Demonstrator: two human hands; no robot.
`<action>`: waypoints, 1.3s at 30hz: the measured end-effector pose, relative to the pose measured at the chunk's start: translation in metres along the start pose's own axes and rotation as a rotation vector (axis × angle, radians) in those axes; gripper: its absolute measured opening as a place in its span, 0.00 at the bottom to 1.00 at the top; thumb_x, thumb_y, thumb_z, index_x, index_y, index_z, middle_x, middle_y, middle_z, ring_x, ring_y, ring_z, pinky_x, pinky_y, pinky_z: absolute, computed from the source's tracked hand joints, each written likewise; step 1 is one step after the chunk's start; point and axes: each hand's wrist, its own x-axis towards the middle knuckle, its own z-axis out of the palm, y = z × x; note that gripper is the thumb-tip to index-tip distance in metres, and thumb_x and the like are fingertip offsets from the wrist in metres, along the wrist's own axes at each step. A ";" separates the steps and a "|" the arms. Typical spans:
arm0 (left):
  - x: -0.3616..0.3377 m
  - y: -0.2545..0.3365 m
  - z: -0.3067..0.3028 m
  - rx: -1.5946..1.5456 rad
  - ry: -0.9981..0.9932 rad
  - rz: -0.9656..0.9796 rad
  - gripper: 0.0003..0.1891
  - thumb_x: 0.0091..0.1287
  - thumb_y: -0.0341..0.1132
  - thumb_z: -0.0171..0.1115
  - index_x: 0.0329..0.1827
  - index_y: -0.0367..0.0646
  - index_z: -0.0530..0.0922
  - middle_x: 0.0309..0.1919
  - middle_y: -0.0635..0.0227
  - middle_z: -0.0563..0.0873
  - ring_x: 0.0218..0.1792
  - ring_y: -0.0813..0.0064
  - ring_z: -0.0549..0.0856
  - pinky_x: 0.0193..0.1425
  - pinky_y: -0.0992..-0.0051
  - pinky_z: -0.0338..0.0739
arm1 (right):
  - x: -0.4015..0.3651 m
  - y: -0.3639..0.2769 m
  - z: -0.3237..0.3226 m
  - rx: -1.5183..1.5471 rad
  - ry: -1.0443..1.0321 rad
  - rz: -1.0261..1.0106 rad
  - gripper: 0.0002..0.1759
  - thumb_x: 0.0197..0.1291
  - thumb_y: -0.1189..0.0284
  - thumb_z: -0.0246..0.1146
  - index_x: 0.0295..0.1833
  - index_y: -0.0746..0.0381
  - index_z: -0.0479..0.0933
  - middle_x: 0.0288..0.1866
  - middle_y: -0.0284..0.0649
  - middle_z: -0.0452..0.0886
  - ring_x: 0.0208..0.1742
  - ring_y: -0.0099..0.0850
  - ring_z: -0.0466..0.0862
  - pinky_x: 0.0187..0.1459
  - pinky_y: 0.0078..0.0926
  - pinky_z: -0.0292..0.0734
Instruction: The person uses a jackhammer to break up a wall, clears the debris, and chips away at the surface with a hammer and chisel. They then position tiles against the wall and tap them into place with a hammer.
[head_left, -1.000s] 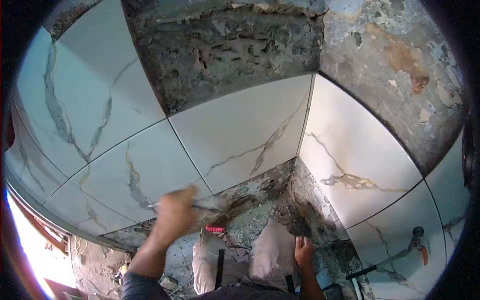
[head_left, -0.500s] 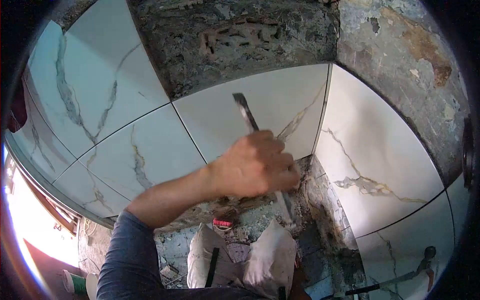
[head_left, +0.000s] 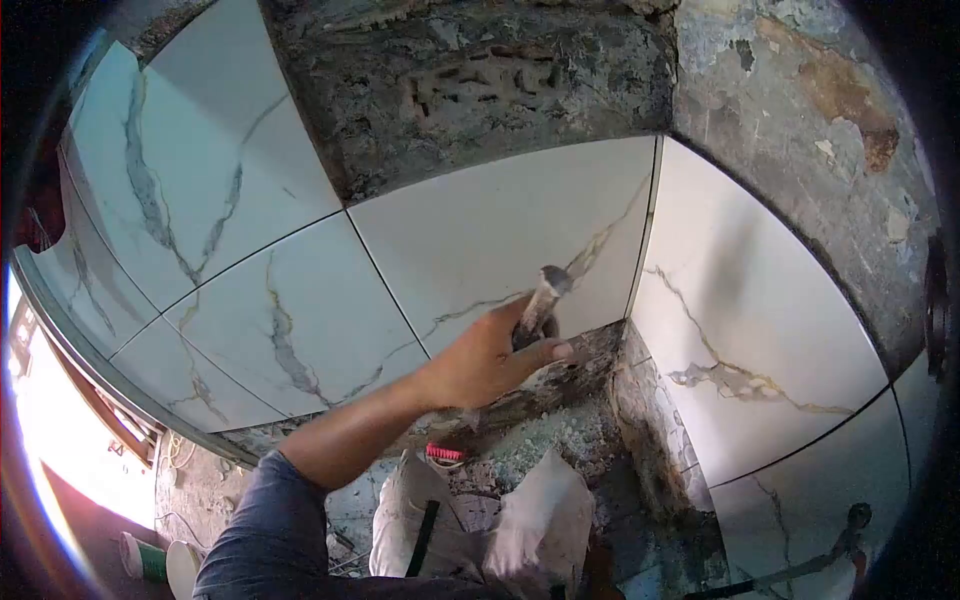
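Note:
My left hand (head_left: 485, 355) reaches in from the lower left and is closed round a metal chisel-like bar (head_left: 545, 297). One end of the bar points up past my fingers, in front of a white marbled tile (head_left: 480, 235) on the wall. The rest of the bar is mostly hidden by the hand. My thumb lies toward the right, above the tile's lower edge. My right hand is not in view.
More marbled tiles (head_left: 760, 330) cover the right wall. Bare rough wall (head_left: 500, 90) shows above. A red brush (head_left: 444, 453) lies on the littered floor by my knees (head_left: 545, 520). A long dark tool (head_left: 800, 572) is at lower right, a green-and-white container (head_left: 150, 560) at lower left.
My left hand has turned and moved slightly left. The bar, earlier slanting with its flat tip up and its other end below the hand, now shows a short end above the fingers.

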 end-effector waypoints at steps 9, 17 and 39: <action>-0.047 -0.056 0.004 -0.688 0.005 -0.390 0.11 0.67 0.38 0.58 0.43 0.41 0.71 0.30 0.74 0.72 0.32 0.85 0.69 0.35 0.77 0.67 | 0.004 -0.049 -0.011 0.147 0.033 -0.144 0.16 0.60 0.62 0.57 0.39 0.65 0.75 0.29 0.44 0.77 0.28 0.36 0.76 0.30 0.33 0.72; -0.043 -0.006 -0.020 -0.119 -0.004 -0.083 0.13 0.63 0.40 0.63 0.28 0.41 0.72 0.19 0.72 0.71 0.24 0.77 0.73 0.30 0.73 0.67 | -0.013 -0.083 -0.016 0.252 0.087 -0.224 0.14 0.59 0.63 0.58 0.40 0.65 0.74 0.29 0.43 0.77 0.27 0.35 0.76 0.30 0.32 0.72; 0.082 0.011 -0.047 0.627 0.275 1.170 0.15 0.46 0.43 0.68 0.23 0.47 0.69 0.19 0.70 0.71 0.23 0.68 0.75 0.28 0.68 0.69 | -0.063 -0.131 -0.018 0.657 0.183 -0.455 0.13 0.57 0.67 0.62 0.44 0.63 0.74 0.29 0.40 0.77 0.26 0.29 0.75 0.29 0.30 0.73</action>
